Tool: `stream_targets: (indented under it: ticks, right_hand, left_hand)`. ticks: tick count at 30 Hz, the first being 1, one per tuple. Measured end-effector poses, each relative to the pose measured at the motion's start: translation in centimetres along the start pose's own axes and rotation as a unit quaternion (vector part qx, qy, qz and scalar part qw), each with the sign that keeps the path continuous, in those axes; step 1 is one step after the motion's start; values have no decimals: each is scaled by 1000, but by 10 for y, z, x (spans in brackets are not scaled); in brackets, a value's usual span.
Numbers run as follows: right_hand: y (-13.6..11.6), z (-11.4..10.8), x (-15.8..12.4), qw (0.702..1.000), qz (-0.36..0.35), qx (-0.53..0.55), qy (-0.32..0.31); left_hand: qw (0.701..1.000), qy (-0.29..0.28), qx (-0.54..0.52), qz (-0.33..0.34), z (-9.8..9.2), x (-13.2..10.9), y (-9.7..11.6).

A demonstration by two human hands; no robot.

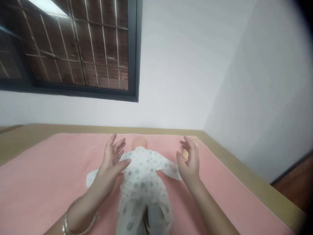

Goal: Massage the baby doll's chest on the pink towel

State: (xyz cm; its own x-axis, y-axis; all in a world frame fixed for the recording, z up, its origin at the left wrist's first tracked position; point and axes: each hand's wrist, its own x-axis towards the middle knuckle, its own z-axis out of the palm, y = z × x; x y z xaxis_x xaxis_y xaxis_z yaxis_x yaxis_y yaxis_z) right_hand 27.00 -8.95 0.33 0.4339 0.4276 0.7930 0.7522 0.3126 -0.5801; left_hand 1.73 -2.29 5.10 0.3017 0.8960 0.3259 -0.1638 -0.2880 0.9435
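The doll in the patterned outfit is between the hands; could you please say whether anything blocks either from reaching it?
Nothing visible does: the left hand and right hand face the doll unobstructed. A yellowish item shows behind the right hand, not in between.

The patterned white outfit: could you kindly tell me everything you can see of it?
The patterned white outfit looks like soft cloth printed with small greyish-green motifs. Worn by a doll-like figure, it has long sleeves and two legs. It lies on the pink sheet, collar at the far end, legs toward the viewer and cut off by the frame. The left hand and wrist partly hide one sleeve; the other angles out toward the right hand. Contact with either hand is unclear.
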Motion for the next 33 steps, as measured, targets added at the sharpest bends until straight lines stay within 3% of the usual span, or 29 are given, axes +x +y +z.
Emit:
stream_targets:
  ticks: [4,7,10,13,16,19,22,25,29,31,33]
  right_hand:
    - [23,51,-2,996,-7,10,-87]
    - [36,70,-2,991,1,-7,-131]
    - [52,61,7,992,-3,-16,-124]
    - [72,38,15,995,15,-20,-95]
    - [85,26,9,995,79,-8,-67]
    - [78,38,-11,990,110,7,-91]
    - [53,57,-32,980,77,9,-183]
    - [38,64,-35,975,38,0,-220]
    - [68,40,0,990,92,-6,-106]
    - [99,17,30,988,150,1,-39]
    - [132,-7,64,979,195,-48,41]
  left_hand:
    - [988,50,-129,-66,21,35,-7]
    - [978,91,-160,-95,26,50,-15]
    - [961,106,-198,-161,25,58,-25]
    - [927,60,-258,-267,32,61,-39]
    - [889,18,-303,-343,49,62,-55]
    - [855,29,-326,-402,65,63,-70]
    - [808,33,-346,-475,69,64,-79]
    - [804,20,-349,-481,63,60,-79]
    - [804,7,-373,-462,65,60,-75]
    - [784,-36,-389,-483,83,68,-74]
    - [752,-101,-410,-506,119,83,-75]
